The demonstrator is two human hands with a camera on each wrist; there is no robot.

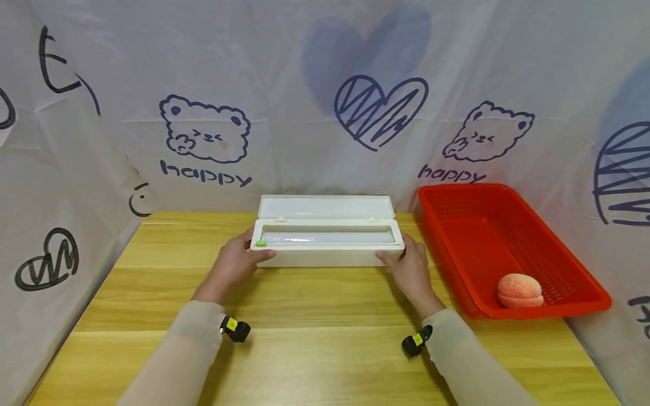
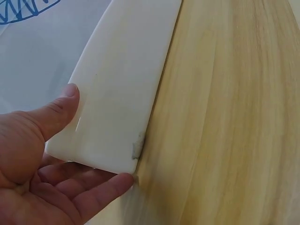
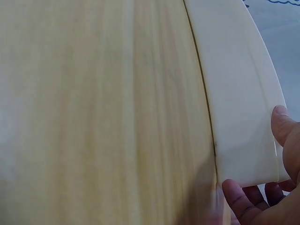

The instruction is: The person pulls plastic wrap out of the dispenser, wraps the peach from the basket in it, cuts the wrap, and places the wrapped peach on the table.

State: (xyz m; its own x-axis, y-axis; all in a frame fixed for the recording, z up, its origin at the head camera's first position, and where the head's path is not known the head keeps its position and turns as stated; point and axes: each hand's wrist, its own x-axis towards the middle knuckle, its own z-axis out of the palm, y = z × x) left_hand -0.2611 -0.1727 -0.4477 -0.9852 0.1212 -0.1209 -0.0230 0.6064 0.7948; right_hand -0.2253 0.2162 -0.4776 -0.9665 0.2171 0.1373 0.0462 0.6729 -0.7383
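A long white cling film dispenser (image 1: 325, 259) is at the back of the table, its lid (image 1: 325, 206) raised at the rear. Inside lies a roll of clear film (image 1: 330, 238), and a small green slide cutter (image 1: 261, 243) sits at the left end of the front rim. My left hand (image 1: 235, 265) grips the left end, thumb on the front face and fingers round the end wall. At the opposite end my right hand (image 1: 410, 272) holds it in the same way. In the left wrist view, a greyish mark (image 2: 138, 146) shows near the box's lower corner.
A red plastic basket (image 1: 447, 248) stands right of the dispenser, close to my right hand. In its near end lies a pink peach-like thing (image 1: 520, 291). Behind the wooden table (image 1: 325, 349) hangs a white printed cloth (image 1: 294, 141), which also runs along both sides.
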